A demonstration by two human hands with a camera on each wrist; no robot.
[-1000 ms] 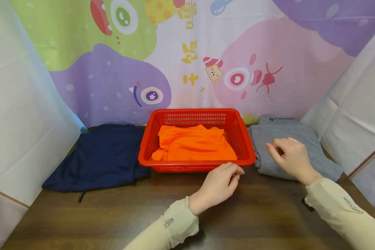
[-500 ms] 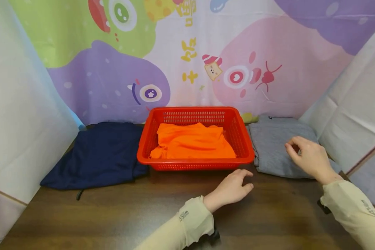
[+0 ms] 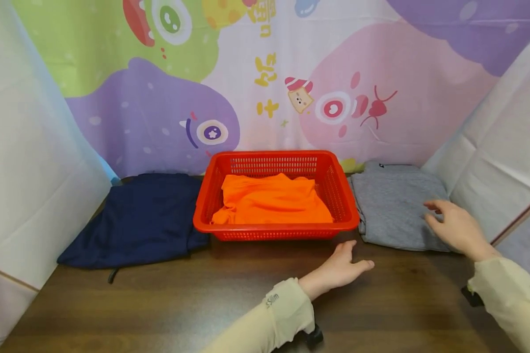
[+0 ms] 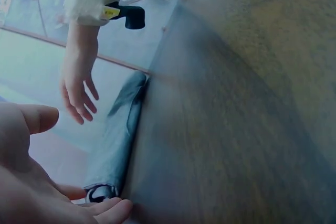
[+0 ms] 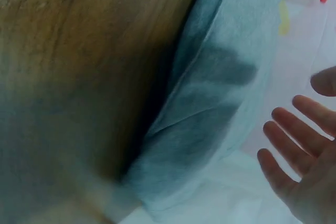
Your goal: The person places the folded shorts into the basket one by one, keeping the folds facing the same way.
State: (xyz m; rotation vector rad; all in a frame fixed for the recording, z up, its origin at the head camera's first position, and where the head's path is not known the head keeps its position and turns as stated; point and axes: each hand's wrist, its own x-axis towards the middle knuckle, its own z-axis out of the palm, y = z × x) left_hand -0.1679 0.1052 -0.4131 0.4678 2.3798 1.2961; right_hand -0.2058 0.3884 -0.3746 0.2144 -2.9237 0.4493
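My left hand (image 3: 339, 268) is over the table just in front of the basket's right front corner, thumb spread from the fingers, holding nothing. Above the right side of a folded grey garment (image 3: 393, 211) hovers my right hand (image 3: 458, 226). In the right wrist view its fingers (image 5: 294, 148) are spread and apart from the grey cloth (image 5: 210, 103). Between the two piles stands a red plastic basket (image 3: 274, 228) with slotted walls. Inside it lies an orange garment (image 3: 274, 201), loosely folded with some creases.
A folded navy garment (image 3: 141, 220) lies left of the basket, a dark cord (image 3: 112, 276) sticking out in front. The brown wooden table (image 3: 159, 309) extends toward me. A cartoon-printed curtain (image 3: 265, 98) hangs behind, and white cloth panels (image 3: 39, 147) flank both sides.
Both hands have moved rightward, the left one also away from the basket's front rim. Their fingers have opened out. Basket and garments have stayed in place.
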